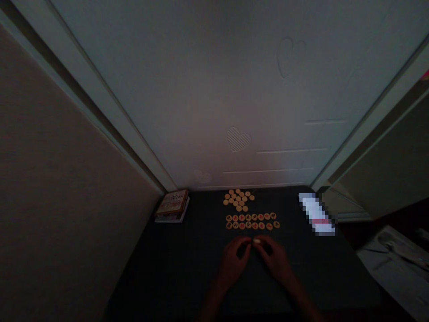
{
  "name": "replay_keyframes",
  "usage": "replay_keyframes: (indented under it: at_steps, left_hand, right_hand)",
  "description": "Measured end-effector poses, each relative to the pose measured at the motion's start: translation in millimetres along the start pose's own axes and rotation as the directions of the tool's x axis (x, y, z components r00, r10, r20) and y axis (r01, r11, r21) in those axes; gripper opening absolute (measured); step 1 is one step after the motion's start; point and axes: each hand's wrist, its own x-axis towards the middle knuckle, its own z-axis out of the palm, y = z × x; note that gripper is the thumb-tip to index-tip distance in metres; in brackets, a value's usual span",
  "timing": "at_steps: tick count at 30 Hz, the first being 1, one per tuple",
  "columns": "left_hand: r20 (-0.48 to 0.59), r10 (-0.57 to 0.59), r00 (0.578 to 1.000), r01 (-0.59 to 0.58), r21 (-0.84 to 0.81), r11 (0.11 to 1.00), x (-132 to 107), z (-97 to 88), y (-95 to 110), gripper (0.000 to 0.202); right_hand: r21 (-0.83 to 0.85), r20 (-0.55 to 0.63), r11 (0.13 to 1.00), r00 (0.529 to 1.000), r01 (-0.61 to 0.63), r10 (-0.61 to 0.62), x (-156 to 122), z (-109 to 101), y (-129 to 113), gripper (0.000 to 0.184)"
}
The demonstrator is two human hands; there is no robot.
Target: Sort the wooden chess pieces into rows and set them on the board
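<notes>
My left hand (pixel 233 256) and my right hand (pixel 274 256) meet almost tip to tip above the dark table. Thumb and forefinger are pinched together on each. A small pale spot shows at the right fingertips; whether it is a nail or a held piece I cannot tell. Just beyond the fingers, two rows of round Chinese chess pieces (pixel 248 221) lie face up, marked in red or black. Farther back is a loose cluster of pale round pieces (pixel 237 199) with no marks that I can make out.
Stacked books (pixel 172 205) occupy the table's (pixel 161 264) back left corner. Toward the right edge lies a white, pixelated object (pixel 317 214). A pale panel with raised hearts (pixel 234 89) rises behind the table, and a wall (pixel 50 179) stands on the left.
</notes>
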Motion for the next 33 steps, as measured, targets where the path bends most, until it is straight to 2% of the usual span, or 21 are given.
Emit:
replay_keyframes:
  at_steps: [9, 15, 22, 33]
  left_hand:
    - [0.007, -0.019, 1.000, 0.019, -0.004, 1.000, -1, -0.3, 0, 0.025]
    - [0.106, 0.085, 0.991, -0.084, -0.013, 0.996, -1, -4.2, 6, 0.039]
    - [0.104, 0.089, 0.991, -0.093, 0.032, 0.995, -4, -1.2, 1, 0.035]
    - [0.108, 0.050, 0.993, -0.053, 0.027, 0.998, -3, -0.6, 3, 0.029]
  right_hand:
    - [-0.035, 0.015, 0.999, 1.000, -0.013, 0.014, 0, -3, -5, 0.030]
    - [-0.065, 0.105, 0.997, 0.994, 0.049, -0.042, 1, 0, -7, 0.032]
    - [-0.178, 0.175, 0.978, 0.981, 0.111, -0.079, 3, 2, -9, 0.037]
    - [-0.197, 0.136, 0.972, 0.985, 0.127, -0.101, -3, 6, 9, 0.042]
